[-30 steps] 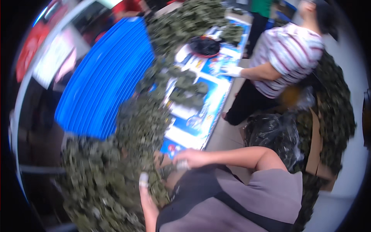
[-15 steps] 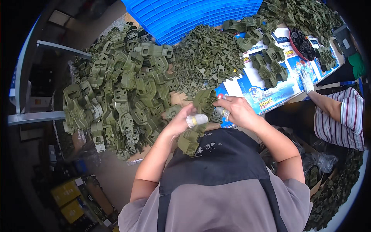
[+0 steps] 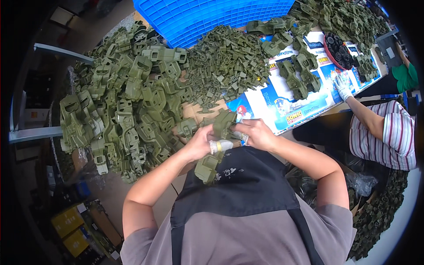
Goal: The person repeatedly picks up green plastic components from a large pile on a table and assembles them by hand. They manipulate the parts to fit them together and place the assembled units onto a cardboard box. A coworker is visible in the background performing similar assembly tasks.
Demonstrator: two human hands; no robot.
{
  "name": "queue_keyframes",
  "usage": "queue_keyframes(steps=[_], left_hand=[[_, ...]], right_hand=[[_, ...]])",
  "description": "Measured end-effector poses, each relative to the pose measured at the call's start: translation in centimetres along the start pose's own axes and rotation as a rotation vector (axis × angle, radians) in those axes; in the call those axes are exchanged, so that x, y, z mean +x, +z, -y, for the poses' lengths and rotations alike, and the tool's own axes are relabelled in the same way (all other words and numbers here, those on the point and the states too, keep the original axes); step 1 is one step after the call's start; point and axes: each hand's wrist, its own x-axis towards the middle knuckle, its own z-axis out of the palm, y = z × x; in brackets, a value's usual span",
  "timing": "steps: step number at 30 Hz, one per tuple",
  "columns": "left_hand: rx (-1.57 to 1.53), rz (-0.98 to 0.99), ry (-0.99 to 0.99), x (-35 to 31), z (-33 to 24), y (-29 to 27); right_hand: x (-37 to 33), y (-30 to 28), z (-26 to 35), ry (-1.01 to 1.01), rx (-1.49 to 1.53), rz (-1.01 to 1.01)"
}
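In front of my dark apron, an olive-green plastic toy vehicle body (image 3: 206, 168) hangs between my hands, tilted, its upper end toward the table. My left hand (image 3: 201, 143) is closed around its left side; a finger wears a white covering with a yellow band. Against the upper right side presses my right hand (image 3: 259, 134), fingers bent and pinched, also with a white finger covering. Whether a small part sits in those right fingers is hidden. Just beyond lie a large heap of similar green vehicle bodies (image 3: 137, 112) and a heap of small green parts (image 3: 227, 62).
A blue plastic crate (image 3: 212, 20) stands at the back. To the right, a table covered with printed sheets (image 3: 276, 112) bears several green bodies and a red bowl (image 3: 327, 48) of black wheels. A co-worker's gloved hand (image 3: 343, 90) rests there. A metal frame bar (image 3: 35, 134) is at left.
The toy body has tipped and moved slightly left and down with my hands. My left elbow has swung outward. The co-worker's gloved hand has shifted a little.
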Motion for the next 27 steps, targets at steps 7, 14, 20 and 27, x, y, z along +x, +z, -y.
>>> queue_keyframes(steps=[7, 14, 20, 27], left_hand=[[-0.374, -0.651, -0.118, 0.4, 4.5, -1.9], [-0.725, -0.476, 0.056, 0.2, 6.6, -2.8], [-1.011, -0.43, -0.096, 0.5, 7.2, 0.2], [-1.047, -0.135, -0.255, 2.3, 6.1, 2.7]], right_hand=[[2.3, -4.3, -7.1, 0.264, 0.866, -0.231], [3.6, 1.2, -24.0, 0.601, -0.504, -0.651], [2.8, -3.1, -17.0, 0.622, -0.174, -0.332], [-2.6, -1.5, 1.8, -0.099, 0.121, 0.211]])
